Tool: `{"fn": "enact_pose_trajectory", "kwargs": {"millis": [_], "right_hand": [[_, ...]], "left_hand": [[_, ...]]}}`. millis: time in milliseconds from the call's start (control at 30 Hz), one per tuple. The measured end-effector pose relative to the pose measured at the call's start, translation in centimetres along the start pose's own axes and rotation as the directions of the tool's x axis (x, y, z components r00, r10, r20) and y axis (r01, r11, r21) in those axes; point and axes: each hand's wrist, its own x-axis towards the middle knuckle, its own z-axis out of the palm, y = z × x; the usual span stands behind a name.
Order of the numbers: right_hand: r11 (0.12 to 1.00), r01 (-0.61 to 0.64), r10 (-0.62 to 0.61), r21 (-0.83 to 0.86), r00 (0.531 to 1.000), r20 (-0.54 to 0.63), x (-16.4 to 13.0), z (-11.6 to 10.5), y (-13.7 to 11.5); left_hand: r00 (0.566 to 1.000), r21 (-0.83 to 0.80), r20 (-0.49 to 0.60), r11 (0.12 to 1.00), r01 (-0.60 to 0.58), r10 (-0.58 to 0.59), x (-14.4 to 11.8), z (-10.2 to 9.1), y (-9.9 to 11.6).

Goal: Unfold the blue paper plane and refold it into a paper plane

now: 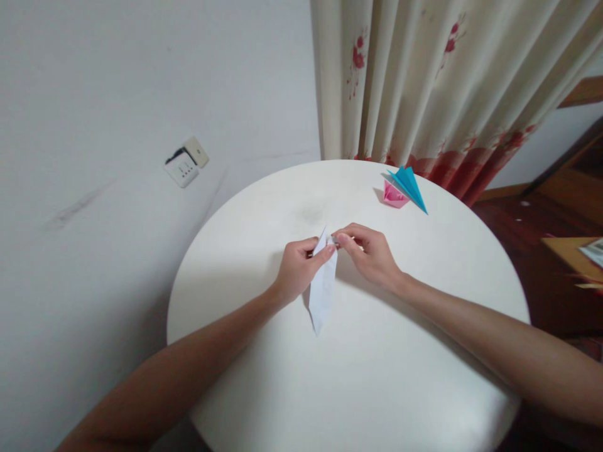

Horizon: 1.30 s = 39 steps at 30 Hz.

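Fingers (pixel 330 248) of both hands pinched on the upper end of a folded white paper (pixel 323 290), meeting tip to tip there. Left hand (pixel 298 269) grips from the left edge, thumb on top, other fingers curled under. Right hand (pixel 370 252) comes in from the right, thumb and forefinger narrow on the same upper corner, remaining fingers bent loosely. Exact fold under the fingertips too small to make out.

Paper: long, narrow, kite-like form, pointed at the lower end, point aimed toward the person. Upper end raised in the grip; lower tip close to the desk surface, contact with it not certain. A faint shadow lies beside it on the left.

Desk (pixel 264 389): round, white, plain top. Paper sits near its middle, slightly toward the far side. Both forearms reach in from the near edge, left from the lower left, right from the lower right.

Far right part of the desk: a pink folded paper piece (pixel 392 196) with a blue folded paper piece (pixel 409 183) lying against or partly over it, its point toward the right. Both well apart from the hands.

Beyond the desk: cream curtain (pixel 424 81) with red flower print, hanging to the floor. Left, on the pale wall, a white socket plate (pixel 183 167). Right, dark wooden floor and furniture edges.
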Motion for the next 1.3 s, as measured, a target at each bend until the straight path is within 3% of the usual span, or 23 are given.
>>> {"fn": "enact_pose_trajectory", "kwargs": {"millis": [367, 433, 567, 667, 800, 1033, 1133, 1300], "right_hand": [[0.979, 0.111, -0.113, -0.168, 0.994, 0.001, -0.7, 0.4, -0.5], [0.988, 0.067, -0.070, -0.141, 0.998, -0.010, -0.6, 0.5, -0.6], [0.990, -0.141, 0.141, 0.024, 0.990, -0.007, -0.2, 0.6, 0.0], [0.976, -0.181, 0.184, 0.117, 0.983, -0.010, 0.1, 0.2, 0.5], [0.990, -0.131, 0.132, 0.049, 0.991, -0.008, 0.1, -0.1, 0.4], [0.952, 0.100, -0.082, -0.288, 0.994, 0.075, -0.4, 0.0, 0.5], [0.964, 0.023, -0.008, -0.266, 0.998, 0.056, -0.3, 0.0, 0.8], [0.987, -0.146, 0.145, -0.071, 0.989, -0.013, 0.0, -0.1, 1.4]], "left_hand": [[1.000, 0.037, 0.021, 0.999, -0.018, 0.017, -0.2, 0.2, 0.3], [0.999, 0.016, 0.032, 1.000, -0.012, 0.011, -0.3, 0.2, 0.3], [0.998, -0.005, 0.045, 0.999, 0.038, -0.038, -0.3, 0.2, 0.1], [0.997, -0.009, 0.026, 0.998, 0.068, -0.068, -0.2, 0.1, -0.2], [0.995, -0.024, -0.016, 0.994, 0.103, -0.103, -0.1, 0.0, -0.4], [0.994, -0.028, -0.014, 0.994, 0.106, -0.106, 0.0, 0.1, -0.2], [0.993, -0.049, 0.000, 0.991, 0.121, -0.121, 0.0, 0.1, -0.1], [0.991, -0.093, -0.048, 0.988, 0.122, -0.127, 0.0, -0.1, -0.1]]}}
